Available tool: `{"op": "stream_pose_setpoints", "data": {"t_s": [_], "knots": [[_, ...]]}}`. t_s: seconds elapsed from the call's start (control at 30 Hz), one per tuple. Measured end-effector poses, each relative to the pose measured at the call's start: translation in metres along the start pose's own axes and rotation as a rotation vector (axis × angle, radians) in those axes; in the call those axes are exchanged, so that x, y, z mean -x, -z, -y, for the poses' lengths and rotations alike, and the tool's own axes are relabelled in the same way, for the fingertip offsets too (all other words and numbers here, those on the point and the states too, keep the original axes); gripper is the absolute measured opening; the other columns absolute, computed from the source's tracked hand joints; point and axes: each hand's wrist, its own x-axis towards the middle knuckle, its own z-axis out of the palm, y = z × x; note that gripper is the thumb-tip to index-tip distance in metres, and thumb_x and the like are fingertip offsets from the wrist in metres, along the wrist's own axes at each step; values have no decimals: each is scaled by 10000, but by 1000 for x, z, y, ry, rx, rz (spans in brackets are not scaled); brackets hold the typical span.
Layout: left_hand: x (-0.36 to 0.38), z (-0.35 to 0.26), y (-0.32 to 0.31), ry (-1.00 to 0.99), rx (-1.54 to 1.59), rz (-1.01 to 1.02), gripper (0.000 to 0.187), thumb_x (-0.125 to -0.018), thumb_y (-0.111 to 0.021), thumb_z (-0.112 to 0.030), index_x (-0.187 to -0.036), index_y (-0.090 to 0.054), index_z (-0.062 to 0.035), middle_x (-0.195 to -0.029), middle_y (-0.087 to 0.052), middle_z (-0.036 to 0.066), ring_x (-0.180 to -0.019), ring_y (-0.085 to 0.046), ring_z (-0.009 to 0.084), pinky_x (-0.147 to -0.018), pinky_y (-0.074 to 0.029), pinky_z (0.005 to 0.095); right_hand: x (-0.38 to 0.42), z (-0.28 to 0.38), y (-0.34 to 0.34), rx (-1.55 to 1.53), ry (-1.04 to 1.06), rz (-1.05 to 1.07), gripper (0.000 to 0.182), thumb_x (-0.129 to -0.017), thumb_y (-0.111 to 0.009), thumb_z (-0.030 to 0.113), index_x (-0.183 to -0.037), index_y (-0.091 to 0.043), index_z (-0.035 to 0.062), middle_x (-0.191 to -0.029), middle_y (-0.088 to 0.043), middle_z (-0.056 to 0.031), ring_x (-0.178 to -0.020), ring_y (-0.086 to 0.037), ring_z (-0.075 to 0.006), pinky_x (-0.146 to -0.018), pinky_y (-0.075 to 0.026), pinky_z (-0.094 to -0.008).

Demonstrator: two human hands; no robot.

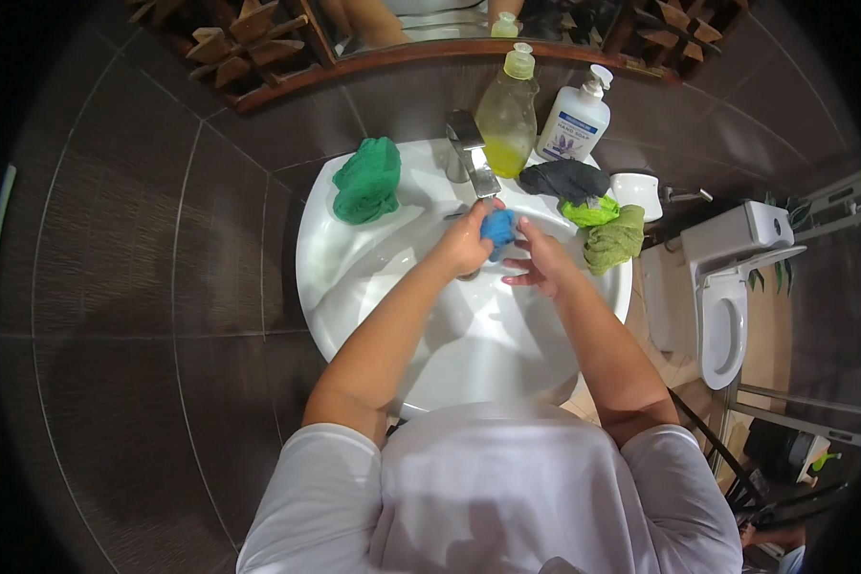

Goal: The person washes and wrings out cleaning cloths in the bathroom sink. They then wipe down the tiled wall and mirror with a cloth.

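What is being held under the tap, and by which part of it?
A bunched blue cloth: the left hand holds it by its left side. The right hand is open beside its right edge; whether it touches, I cannot tell.

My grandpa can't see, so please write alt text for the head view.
A person's left hand holds a bunched blue cloth under the tap of a white sink, with the right hand open beside it. A green cloth lies left of the tap; two bottles and three more cloths sit to the right.
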Motion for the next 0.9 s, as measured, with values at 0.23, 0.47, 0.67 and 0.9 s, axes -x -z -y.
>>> {"op": "stream_pose_setpoints", "data": {"t_s": [0.23,0.47,0.67,0.9], "knots": [[30,-5,-10,65,1398,-123,424,-705,-482,7,-1116,-425,-83,-1041,-453,73,-966,-465,171,-855,-407,314,-36,-29,-11,-513,-35,253,330,-872,-421,326,-1071,-460,66,-996,-546,-106,-901,-553,-257,-747,-498,-412],[11,15,-10,294,1544,-132,341,-838,-521,-219,-1147,-461,-87,-1145,-469,87,-1065,-456,194,-890,-395,345,-37,-14,-35,101,410,-47,313,-838,-470,317,-895,-582,29,-968,-545,-59,-937,-494,-206,-862,-346,-348],[13,2,9,421,1167,37,305,-775,-613,-130,-1057,-525,-54,-983,-571,72,-887,-562,170,-785,-456,319,-23,-12,-32,-178,443,-32,562,-825,-440,536,-1115,-447,55,-1049,-465,-82,-967,-467,-227,-862,-357,-349],[29,-15,5,215,717,161,120,-784,-598,-146,-834,-532,-59,-836,-576,48,-791,-546,139,-682,-464,293,15,-22,-11,-397,-112,737,759,-720,-387,709,-1178,-421,104,-1057,-551,-128,-918,-571,-282,-682,-468,-343]]}}
